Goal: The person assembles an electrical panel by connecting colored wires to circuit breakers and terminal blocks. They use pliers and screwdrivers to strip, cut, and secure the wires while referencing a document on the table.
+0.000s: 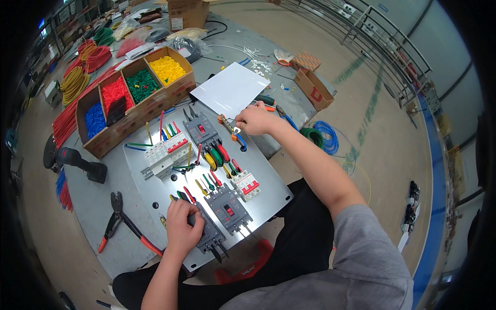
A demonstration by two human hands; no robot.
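Observation:
A metal mounting plate (pixel 142 173) lies on the table with circuit breakers and short coloured wires fixed on it. My left hand (pixel 184 226) is closed, its fingers curled at the wired end of a dark grey circuit breaker (pixel 211 235) near the front edge; what they grip is hidden. Beside it sits a second grey breaker (pixel 227 209) with a red switch. My right hand (pixel 254 120) pinches at the far right of the plate, over a metal bar (pixel 227 124) with orange ends; the small metal piece at its fingertips is unclear. A third grey breaker (pixel 200 129) is left of that hand.
A cardboard box (pixel 142 135) holds blue, red, green and yellow caps. Left lie a cordless drill (pixel 77 161) and long-handled cutters (pixel 120 219). A white panel (pixel 232 88) lies behind the plate. Blue wire coils (pixel 328 137) and a small open carton (pixel 314 89) are at right.

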